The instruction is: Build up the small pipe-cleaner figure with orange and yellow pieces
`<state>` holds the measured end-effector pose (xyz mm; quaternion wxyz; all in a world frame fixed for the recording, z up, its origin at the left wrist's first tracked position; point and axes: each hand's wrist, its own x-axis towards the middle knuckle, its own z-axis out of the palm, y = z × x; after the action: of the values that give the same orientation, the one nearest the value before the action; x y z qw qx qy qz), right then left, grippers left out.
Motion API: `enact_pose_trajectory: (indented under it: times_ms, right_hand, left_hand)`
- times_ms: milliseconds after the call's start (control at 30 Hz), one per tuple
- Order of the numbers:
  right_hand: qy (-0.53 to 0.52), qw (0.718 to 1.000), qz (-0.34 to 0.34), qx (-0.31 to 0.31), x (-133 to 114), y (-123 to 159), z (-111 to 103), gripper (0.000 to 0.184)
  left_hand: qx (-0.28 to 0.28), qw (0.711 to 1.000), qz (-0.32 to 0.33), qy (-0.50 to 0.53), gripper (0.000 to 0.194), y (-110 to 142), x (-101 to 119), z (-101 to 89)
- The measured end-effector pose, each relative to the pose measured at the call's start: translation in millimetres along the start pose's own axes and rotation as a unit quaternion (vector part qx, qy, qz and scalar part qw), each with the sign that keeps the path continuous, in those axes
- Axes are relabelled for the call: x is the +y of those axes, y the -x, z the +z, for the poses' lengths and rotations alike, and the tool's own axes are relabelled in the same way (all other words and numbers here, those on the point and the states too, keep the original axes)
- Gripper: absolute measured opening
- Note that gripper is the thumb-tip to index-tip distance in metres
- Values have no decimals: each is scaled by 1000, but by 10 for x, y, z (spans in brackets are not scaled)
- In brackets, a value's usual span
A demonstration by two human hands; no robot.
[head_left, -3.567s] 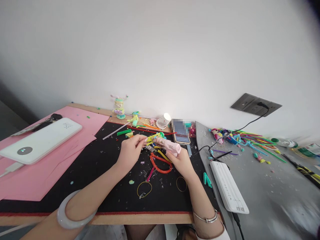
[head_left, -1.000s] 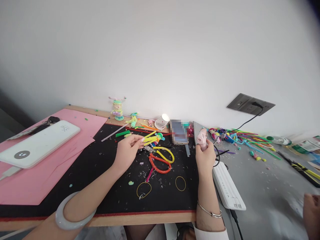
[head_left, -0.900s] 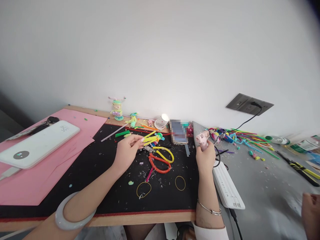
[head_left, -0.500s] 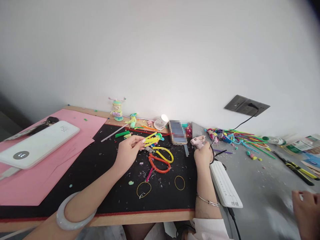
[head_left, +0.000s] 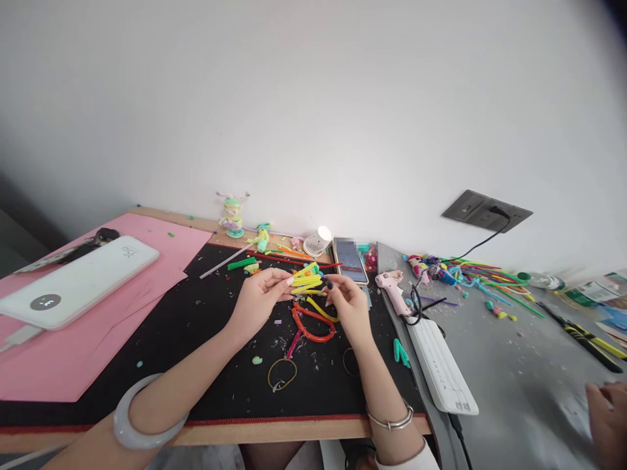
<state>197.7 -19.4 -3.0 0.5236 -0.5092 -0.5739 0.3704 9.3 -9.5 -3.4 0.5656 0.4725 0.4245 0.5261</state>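
Above the black mat, my left hand (head_left: 264,299) pinches a bundle of short yellow pipe cleaners (head_left: 306,279) between thumb and fingers. At the bundle's right end, my right hand (head_left: 349,301) has its fingers drawn together beside a small dark round spot; what they hold, if anything, is unclear. Below both hands lie scissors with orange-red and yellow handles (head_left: 313,324), their blades hidden. A pink glue gun (head_left: 396,295) rests on the grey surface right of my right hand, its black cord beside it.
A white power bank (head_left: 83,281) lies on pink paper (head_left: 63,365). A phone (head_left: 350,261) and paper cup (head_left: 317,241) stand at the back. To the right are a white power strip (head_left: 442,365), more pipe cleaners (head_left: 484,271), black-yellow pliers (head_left: 582,336) and another person's hand (head_left: 607,418).
My right hand has let go of the glue gun and moved left to the yellow bundle. The left hand still holds the bundle, shifted slightly right. Short teal pieces now show on the mat.
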Motion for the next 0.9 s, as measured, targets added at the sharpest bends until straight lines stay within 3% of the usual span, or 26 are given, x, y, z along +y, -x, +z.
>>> enact_pose_trajectory:
  times_ms: [100,267,333,533,900]
  right_hand:
    - [-143,984,54,-88,-18,41,143,19]
    - [-283,943,96,-145,-56,84,188,20]
    - [-289,941,101,-144,-58,91,190,20]
    - [-263,957,108,-63,12,72,213,16]
    - [-186,975,105,-58,61,57,174,21]
  left_hand:
    - [-31,999,-11,9,30,20,2,32]
    - [-16,1000,-6,5,29,31,-11,43]
    - [-10,1000,-4,-3,28,27,-19,39]
    - [-46,997,-32,-44,27,6,-25,36]
    - [-137,981,-35,-132,22,1,-36,15]
